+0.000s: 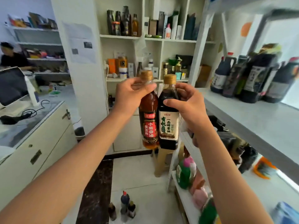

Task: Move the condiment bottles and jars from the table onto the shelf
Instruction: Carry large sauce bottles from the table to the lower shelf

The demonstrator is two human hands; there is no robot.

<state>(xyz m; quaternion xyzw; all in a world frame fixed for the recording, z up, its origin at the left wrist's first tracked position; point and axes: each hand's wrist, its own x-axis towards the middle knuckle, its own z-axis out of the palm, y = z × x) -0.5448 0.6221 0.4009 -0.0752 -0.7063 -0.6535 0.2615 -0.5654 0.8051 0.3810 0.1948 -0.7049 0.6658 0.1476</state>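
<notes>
1. Amber sesame-oil bottle (149,117), gold-capped, hangs by its neck from my left hand (129,94), in mid-air.
2. Touching it, the dark soy-sauce bottle (169,120), gripped by my right hand (188,104).
3. The white shelf (258,120) to the right carries dark jugs (252,78).

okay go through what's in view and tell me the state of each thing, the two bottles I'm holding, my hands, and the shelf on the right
Amber oil bottle: capped, upright, held in the air by its neck.
Dark soy sauce bottle: capped, upright, held in the air, touching the amber one.
Left hand: grip around the amber bottle's neck.
Right hand: grip around the dark bottle's shoulder.
Shelf: large dark jugs standing at its back.
</notes>
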